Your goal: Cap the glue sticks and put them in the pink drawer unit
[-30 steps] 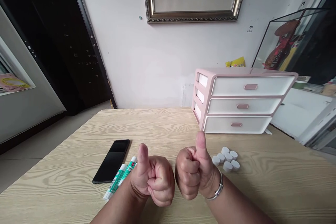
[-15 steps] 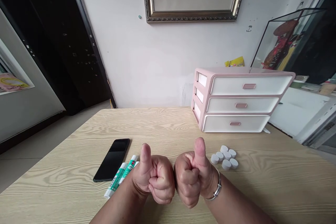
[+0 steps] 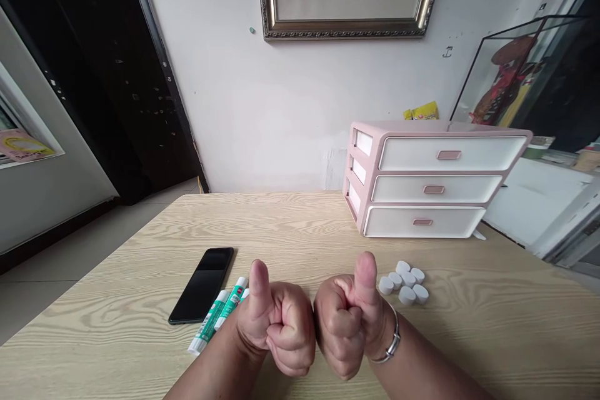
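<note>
My left hand [image 3: 281, 325] is closed in a fist, thumb pointing up, with nothing in it. Beside it my right hand [image 3: 347, 322] makes the same thumb-up fist, also holding nothing, a silvery bracelet [image 3: 392, 344] round its wrist. The knuckles of both fists meet or almost meet. Green-and-white glue sticks [image 3: 213, 319] lie left of my left hand, partly hidden by that forearm. A black phone [image 3: 202, 285] rests flat just beyond them. Several white round caps [image 3: 407, 294] are grouped to the right of my right hand.
At the back right of the wooden table [image 3: 262, 219] stands a pink and white three-drawer box [image 3: 426, 187]. A yellow packet [image 3: 422, 111] shows above its rear edge. Behind, a framed picture [image 3: 344, 25] hangs on the wall, and a glass case [image 3: 506, 75] is at right.
Both fists have lowered slightly, and my right thumb has shifted a little to the right. The objects on the table lie where they were.
</note>
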Tool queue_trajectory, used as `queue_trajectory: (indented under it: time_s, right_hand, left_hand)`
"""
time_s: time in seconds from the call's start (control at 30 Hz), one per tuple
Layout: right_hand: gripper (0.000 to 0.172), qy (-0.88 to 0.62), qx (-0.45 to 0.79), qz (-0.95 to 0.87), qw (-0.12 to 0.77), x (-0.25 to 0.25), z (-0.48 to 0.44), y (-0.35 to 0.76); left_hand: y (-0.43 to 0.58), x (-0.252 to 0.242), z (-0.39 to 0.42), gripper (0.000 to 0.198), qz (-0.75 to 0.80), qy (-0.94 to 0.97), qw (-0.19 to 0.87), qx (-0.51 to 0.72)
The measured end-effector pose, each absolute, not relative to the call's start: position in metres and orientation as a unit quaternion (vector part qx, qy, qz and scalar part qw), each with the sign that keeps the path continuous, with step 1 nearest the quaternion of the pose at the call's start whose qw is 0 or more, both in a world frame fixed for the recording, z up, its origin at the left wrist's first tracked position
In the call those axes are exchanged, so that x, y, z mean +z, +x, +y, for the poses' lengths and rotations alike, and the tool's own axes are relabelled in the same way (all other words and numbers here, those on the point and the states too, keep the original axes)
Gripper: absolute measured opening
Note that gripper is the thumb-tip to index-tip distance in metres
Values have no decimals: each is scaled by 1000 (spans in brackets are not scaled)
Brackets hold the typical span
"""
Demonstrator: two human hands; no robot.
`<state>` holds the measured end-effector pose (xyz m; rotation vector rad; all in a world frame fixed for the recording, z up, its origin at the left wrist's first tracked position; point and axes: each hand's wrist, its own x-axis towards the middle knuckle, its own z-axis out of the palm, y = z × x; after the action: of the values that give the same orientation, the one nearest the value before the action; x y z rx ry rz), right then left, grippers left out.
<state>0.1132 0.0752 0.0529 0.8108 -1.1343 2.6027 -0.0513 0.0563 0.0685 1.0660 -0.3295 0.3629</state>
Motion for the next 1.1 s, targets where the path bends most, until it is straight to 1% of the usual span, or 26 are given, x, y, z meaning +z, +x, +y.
queue_trajectory:
  time_s: [0.17,0.4,0.63,0.9,1.1]
  right_hand:
    - [81,261,871,-404,99,54,69,115]
    - [81,255,871,-408,103,55,71,116]
    - [83,194,880,-422,100,49,72,119]
    - [81,221,877,-414,104,56,71,118]
    - [78,271,866,-405,111,64,73,114]
  left_hand:
    - [-53,66,54,79,-154,513,831,151]
    - [-53,68,52,80,-154,501,836,163]
    - [-52,68,52,79,-155,511,829,163]
    - [-54,71,52,80,-136,521,825,171]
    - [-57,65,55,79,-131,530,815,192]
